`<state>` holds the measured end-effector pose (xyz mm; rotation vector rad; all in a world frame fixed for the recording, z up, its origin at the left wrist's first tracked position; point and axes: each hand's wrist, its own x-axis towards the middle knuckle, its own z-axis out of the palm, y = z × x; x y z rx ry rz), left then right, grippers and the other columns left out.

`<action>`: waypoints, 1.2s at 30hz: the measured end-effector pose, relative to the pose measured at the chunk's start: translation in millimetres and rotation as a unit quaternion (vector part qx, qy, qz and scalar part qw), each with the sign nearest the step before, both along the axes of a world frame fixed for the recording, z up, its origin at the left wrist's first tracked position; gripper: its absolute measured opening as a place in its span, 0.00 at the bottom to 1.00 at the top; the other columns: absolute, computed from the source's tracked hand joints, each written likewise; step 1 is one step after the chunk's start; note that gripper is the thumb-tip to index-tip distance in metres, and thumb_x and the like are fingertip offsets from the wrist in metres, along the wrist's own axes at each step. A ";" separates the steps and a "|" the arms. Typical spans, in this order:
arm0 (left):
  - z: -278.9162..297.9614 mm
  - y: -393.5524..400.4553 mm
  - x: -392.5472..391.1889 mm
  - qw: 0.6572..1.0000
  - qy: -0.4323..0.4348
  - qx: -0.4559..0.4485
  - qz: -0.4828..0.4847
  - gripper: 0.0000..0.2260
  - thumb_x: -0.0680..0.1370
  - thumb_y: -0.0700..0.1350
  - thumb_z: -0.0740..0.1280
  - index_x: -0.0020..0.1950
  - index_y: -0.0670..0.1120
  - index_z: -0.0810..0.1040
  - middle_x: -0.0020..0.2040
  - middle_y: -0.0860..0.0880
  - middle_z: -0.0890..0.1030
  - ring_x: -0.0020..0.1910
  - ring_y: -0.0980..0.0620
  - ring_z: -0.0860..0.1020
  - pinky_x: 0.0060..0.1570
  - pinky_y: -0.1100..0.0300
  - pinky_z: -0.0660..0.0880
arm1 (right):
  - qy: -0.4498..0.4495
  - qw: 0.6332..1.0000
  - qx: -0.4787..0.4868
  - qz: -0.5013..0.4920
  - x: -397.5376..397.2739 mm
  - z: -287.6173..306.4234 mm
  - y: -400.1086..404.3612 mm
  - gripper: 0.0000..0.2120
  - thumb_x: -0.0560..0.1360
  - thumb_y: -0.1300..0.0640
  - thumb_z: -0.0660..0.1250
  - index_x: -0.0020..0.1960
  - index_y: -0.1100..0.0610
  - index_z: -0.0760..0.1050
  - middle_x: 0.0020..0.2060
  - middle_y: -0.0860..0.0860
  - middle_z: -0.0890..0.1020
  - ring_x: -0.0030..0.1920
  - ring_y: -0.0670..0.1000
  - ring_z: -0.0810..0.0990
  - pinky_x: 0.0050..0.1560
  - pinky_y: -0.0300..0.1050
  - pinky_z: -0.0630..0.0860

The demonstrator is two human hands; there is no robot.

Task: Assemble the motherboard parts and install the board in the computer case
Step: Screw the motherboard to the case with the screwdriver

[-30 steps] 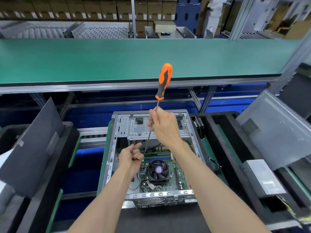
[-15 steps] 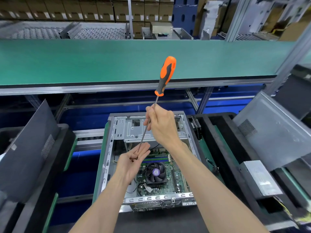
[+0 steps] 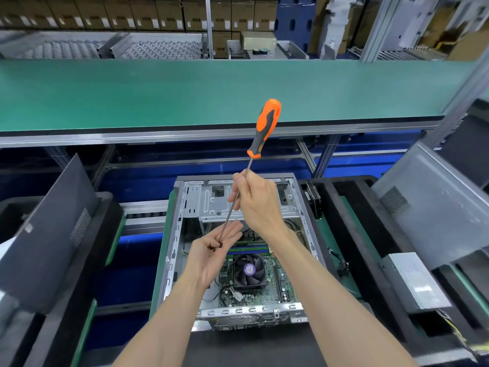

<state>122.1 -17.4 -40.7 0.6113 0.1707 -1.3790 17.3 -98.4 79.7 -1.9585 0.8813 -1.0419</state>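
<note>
An open grey computer case (image 3: 304,226) lies in front of me with the green motherboard (image 3: 275,282) and its black fan cooler (image 3: 248,271) inside. My right hand (image 3: 258,205) pinches the metal shaft of an orange-and-black screwdriver (image 3: 264,128), handle up and tilted right. My left hand (image 3: 211,255) is held palm up over the case with small dark screws (image 3: 218,245) lying in it. The screwdriver tip touches those screws.
A green conveyor belt (image 3: 185,94) runs across behind the case. Grey side panels lean at the left (image 3: 50,229) and right (image 3: 434,207). A silver power supply (image 3: 415,282) sits at the right in a black foam tray (image 3: 354,223).
My left hand has opened from a loose fist to a flat palm showing the screws. The screwdriver tip has come down onto the palm.
</note>
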 end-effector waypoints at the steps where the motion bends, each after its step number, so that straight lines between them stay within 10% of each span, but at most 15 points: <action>1: 0.6 0.3 -0.4 1.000 -0.002 -0.001 -0.002 0.31 0.65 0.24 0.44 0.69 0.26 0.64 0.66 0.25 0.71 0.67 0.27 0.71 0.68 0.38 0.67 | 0.002 1.000 -0.002 -0.003 -0.2 0.5 -0.5 0.16 0.84 0.57 0.57 0.41 0.60 0.74 0.31 0.51 0.83 0.29 0.46 0.79 0.36 0.46 0.78; 25: 0.9 2.0 -1.4 0.999 0.029 -0.021 -0.024 0.28 0.68 0.25 0.44 0.68 0.25 0.65 0.66 0.24 0.71 0.65 0.25 0.71 0.69 0.39 0.67 | -0.013 0.999 -0.020 -0.023 -6.9 5.3 -3.1 0.16 0.84 0.56 0.57 0.40 0.58 0.74 0.29 0.49 0.81 0.28 0.45 0.79 0.35 0.52 0.79; 36: -4.5 5.8 -4.2 0.989 -0.065 0.131 -0.030 0.12 0.72 0.38 0.73 0.51 0.33 0.80 0.41 0.40 0.84 0.40 0.50 0.85 0.33 0.64 0.81 | -0.009 0.999 -0.025 -0.030 -11.3 8.3 -6.2 0.16 0.84 0.57 0.57 0.40 0.58 0.74 0.29 0.49 0.82 0.28 0.44 0.79 0.35 0.48 0.79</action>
